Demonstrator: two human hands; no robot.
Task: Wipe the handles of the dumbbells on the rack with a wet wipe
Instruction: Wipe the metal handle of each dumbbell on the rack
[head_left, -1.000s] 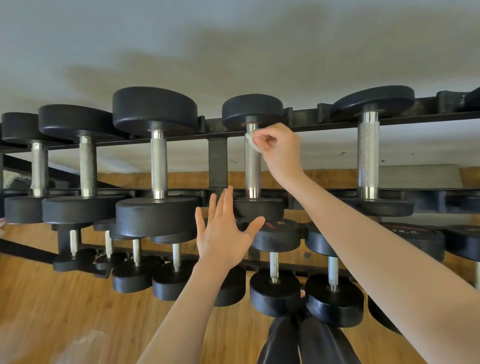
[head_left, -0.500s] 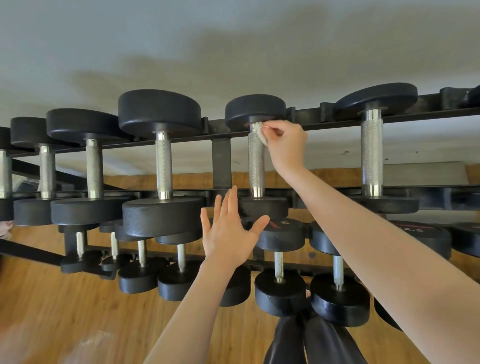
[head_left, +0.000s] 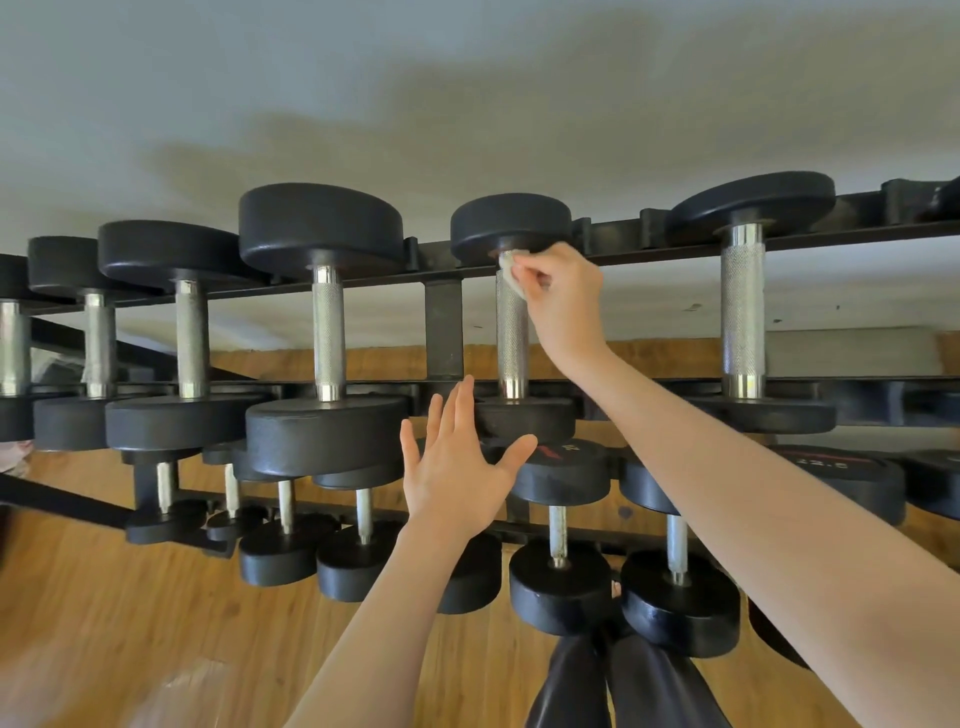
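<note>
Wooden flooring shows behind the rack (head_left: 444, 322), where the right hand (head_left: 563, 301), pinching the wet wipe (head_left: 510, 270), has climbed to the handle (head_left: 511, 332) top (this stroke likely done), while the left hand (head_left: 457, 467) stays spread flat, holding nothing.

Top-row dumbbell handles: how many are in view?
6. Left to right: edge handle, second handle, third handle, fourth handle, fifth handle, under the wet wipe in the right hand, and sixth handle. More may lie beyond both edges.
</note>
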